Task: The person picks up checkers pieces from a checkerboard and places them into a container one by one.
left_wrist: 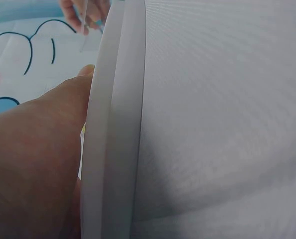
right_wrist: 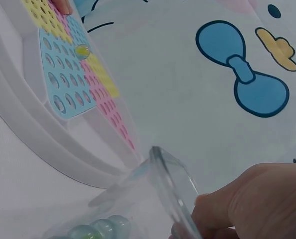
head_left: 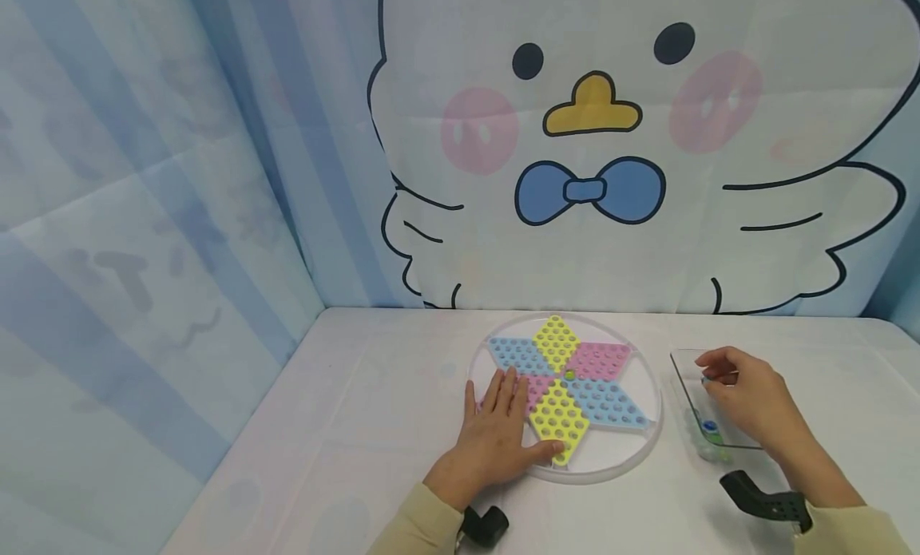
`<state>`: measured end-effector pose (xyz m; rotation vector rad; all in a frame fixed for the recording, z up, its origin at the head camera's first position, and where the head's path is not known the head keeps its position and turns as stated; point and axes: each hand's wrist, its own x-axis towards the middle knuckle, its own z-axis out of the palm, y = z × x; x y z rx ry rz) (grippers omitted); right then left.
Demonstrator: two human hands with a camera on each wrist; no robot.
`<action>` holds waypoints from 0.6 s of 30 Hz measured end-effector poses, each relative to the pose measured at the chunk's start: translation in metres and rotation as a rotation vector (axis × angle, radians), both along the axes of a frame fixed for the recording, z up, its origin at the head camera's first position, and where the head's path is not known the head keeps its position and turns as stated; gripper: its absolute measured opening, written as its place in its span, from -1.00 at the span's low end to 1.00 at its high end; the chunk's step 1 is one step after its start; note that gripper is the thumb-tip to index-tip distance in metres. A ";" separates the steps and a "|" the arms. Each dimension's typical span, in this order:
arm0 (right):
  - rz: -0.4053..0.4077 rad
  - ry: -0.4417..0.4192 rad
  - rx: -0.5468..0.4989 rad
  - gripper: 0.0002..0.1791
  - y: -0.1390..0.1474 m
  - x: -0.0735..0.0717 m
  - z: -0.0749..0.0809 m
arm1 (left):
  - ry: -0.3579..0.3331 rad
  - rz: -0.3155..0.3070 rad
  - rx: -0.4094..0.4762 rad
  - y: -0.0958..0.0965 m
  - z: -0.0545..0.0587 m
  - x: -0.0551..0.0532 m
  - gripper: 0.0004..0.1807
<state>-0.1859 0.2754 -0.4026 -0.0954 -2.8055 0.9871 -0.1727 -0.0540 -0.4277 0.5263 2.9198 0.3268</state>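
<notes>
A round white board (head_left: 636, 451) with a six-pointed star of yellow, blue and pink holes lies on the table. One yellow-green marble (head_left: 569, 374) sits near the star's centre, seen too in the right wrist view. My left hand (head_left: 492, 439) rests spread on the board's near left side, thumb over the yellow point. To the right of the board, my right hand (head_left: 751, 395) is over a clear box (head_left: 740, 446), its thumb and fingers pinching a small bluish marble (head_left: 706, 379), mostly hidden. Several glass marbles (right_wrist: 103, 229) lie in the box.
The white table (head_left: 345, 427) runs back to a blue curtain with a cartoon bird (head_left: 596, 108). Dark wrist-camera mounts stick out below each hand, the left one (head_left: 485, 527) close to the tabletop.
</notes>
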 end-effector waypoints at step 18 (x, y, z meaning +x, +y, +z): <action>0.094 -0.072 0.076 -0.74 0.007 -0.009 -0.004 | -0.017 0.004 0.004 0.000 0.001 0.000 0.18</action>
